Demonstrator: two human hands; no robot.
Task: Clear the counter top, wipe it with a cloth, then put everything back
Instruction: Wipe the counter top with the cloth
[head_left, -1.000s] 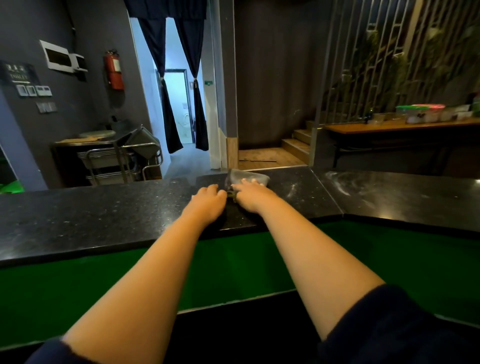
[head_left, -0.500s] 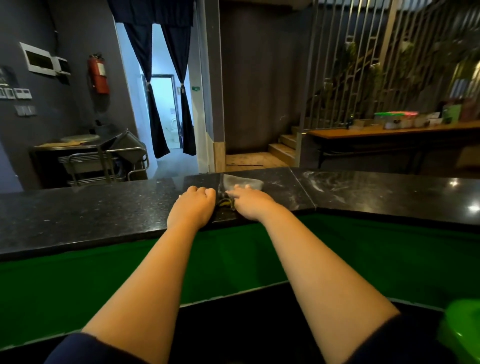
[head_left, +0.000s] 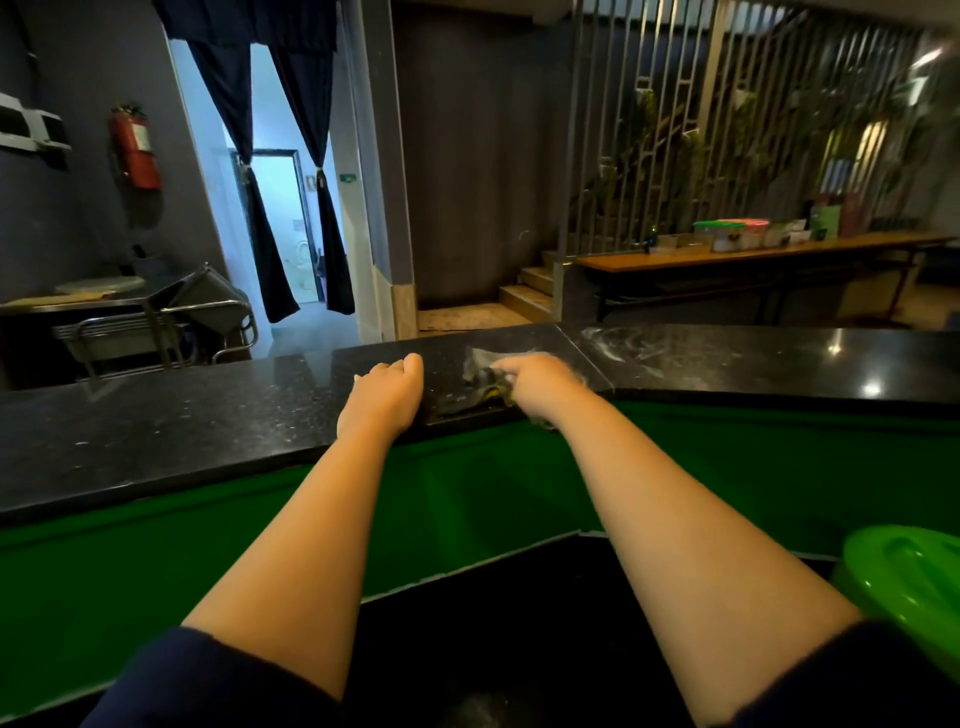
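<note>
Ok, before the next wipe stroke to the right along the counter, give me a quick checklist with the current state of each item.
1. Cloth under the right hand and on the counter top: ok.
2. Left hand clear of the cloth, resting on the counter beside it: ok.
3. Path to the right free of objects: ok, only bare stone in view.
4. Smears right of the seam already wiped: not ok, white streaks visible.
5. Cloth clean or damp enough: cannot tell, it is blurred.
6. Green lid at lower right clear of the counter top: ok, it sits below it.
</note>
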